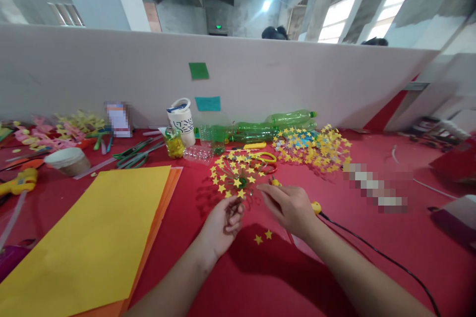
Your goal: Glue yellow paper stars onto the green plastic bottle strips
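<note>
My left hand (226, 220) is closed around the near edge of a star ornament (242, 182), a round spray of thin strips tipped with yellow paper stars. To its right, my right hand (288, 205) has its fingers pressed together, pointing at the ornament; anything between the fingertips is too small to make out. Two loose yellow stars (263, 237) lie on the red table between my forearms. A yellow-tipped tool (316, 207) with a black cord lies partly hidden behind my right hand.
Yellow sheets (92, 233) over orange ones lie at the left. Behind are scissors (137, 154), a white cup (182, 124), green bottles (256, 131) and more star sprays (316, 148). A glue gun (20, 182) sits far left; a grey partition (148, 69) bounds the table.
</note>
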A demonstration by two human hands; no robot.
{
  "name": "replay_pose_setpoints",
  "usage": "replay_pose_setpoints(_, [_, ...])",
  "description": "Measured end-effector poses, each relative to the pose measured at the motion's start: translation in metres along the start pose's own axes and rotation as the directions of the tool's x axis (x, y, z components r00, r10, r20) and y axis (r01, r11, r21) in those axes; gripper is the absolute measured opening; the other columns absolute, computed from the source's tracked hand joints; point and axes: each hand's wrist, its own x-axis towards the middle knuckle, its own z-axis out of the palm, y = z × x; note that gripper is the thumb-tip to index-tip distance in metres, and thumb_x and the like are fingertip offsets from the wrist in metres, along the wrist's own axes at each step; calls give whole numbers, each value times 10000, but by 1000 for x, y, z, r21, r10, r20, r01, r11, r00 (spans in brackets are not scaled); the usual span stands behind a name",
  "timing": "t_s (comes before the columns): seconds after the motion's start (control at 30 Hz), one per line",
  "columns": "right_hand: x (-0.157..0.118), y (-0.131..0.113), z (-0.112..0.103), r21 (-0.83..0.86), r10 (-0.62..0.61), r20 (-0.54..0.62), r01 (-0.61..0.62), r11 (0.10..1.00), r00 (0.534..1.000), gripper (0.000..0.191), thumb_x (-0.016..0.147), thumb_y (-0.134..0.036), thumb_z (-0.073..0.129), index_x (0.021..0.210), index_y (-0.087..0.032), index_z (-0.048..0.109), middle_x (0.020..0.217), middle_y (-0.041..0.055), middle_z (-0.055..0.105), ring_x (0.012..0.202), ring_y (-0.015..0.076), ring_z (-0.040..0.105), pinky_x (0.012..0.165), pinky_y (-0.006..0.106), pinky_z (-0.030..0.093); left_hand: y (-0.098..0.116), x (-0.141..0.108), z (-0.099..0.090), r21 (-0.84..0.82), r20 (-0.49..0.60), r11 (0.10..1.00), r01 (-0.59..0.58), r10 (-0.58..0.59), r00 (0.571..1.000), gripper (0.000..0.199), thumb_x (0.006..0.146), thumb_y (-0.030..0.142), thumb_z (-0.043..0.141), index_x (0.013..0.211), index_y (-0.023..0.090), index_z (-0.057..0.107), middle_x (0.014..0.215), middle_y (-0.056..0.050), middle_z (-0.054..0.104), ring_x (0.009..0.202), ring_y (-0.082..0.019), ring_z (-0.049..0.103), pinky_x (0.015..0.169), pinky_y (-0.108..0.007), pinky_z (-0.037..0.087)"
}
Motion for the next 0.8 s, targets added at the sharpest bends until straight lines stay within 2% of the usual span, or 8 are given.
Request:
replay_pose_setpoints(0.07, [3, 3, -9, -7, 5, 46, -5, 1000, 999, 235, 875, -202, 404, 1002, -184, 601, 742, 26, 688, 571, 110, 577, 560, 225, 337, 0, -1, -1, 16, 2, 1000, 1, -1, 1000, 212, 856, 150, 358, 759, 90, 537, 526, 33, 472, 289, 14, 265, 259, -102, 144])
replay_pose_setpoints(0.17, [6, 5, -24, -44, -1, 226, 11, 999, 974, 197, 846, -193, 425, 906, -197, 613, 662, 4, 656, 540, 106, 547, 524, 232, 283, -1, -3, 0, 83, 8, 997, 6, -7, 1000, 212, 840, 133, 358, 813, 75, 560, 529, 33, 474, 295, 15, 257, 272, -108, 139])
replay_pose_setpoints(0.27, [3, 2, -33, -78, -29, 430, 69, 995, 902, 137, 822, -206, 469, 809, -203, 606, 672, 4, 659, 568, 118, 555, 521, 246, 241, -4, -6, 1, 220, -7, 975, -32, 35, 999, 153, 798, 120, 414, 814, 87, 562, 530, 31, 484, 307, 8, 275, 285, -121, 122])
replay_pose_setpoints(0.37, [-11, -2, -29, -116, -61, 547, 148, 982, 835, 114, 797, -221, 506, 720, -189, 584, 642, 10, 650, 552, 127, 550, 500, 269, 184, -8, -9, 3, 371, 15, 926, -73, 73, 997, 108, 762, 127, 469, 817, 105, 559, 538, 26, 508, 309, 1, 285, 294, -138, 105])
replay_pose_setpoints(0.53, [-38, -6, -9, -161, -117, 547, 241, 957, 829, 176, 847, -211, 447, 739, -158, 575, 625, 36, 632, 508, 125, 514, 492, 299, 130, -11, -11, 3, 509, 71, 858, -72, 42, 997, 88, 755, 185, 507, 817, 135, 546, 553, 27, 531, 306, -5, 300, 304, -160, 95])
replay_pose_setpoints(0.67, [-45, -6, 2, -144, -184, 541, 306, 941, 821, 160, 838, -123, 442, 742, -146, 568, 604, 36, 611, 466, 113, 459, 488, 295, 138, -12, -14, 5, 574, 98, 816, -66, 12, 995, 92, 758, 210, 508, 817, 142, 527, 576, 27, 541, 309, -2, 299, 309, -164, 91])
replay_pose_setpoints(0.73, [-46, -6, 4, -133, -202, 530, 316, 939, 824, 146, 821, -98, 453, 746, -145, 569, 610, 33, 610, 465, 112, 456, 487, 291, 153, -12, -16, 7, 619, 98, 782, -73, 16, 995, 96, 765, 225, 498, 816, 146, 517, 578, 28, 544, 307, -2, 302, 309, -164, 97])
replay_pose_setpoints(0.8, [-45, -6, 5, -114, -180, 494, 268, 957, 851, 135, 816, -123, 464, 737, -142, 572, 609, 34, 611, 476, 112, 467, 485, 284, 171, -13, -18, 10, 673, 95, 735, -84, 28, 995, 104, 772, 247, 485, 812, 153, 506, 569, 33, 541, 298, -5, 302, 304, -166, 103])
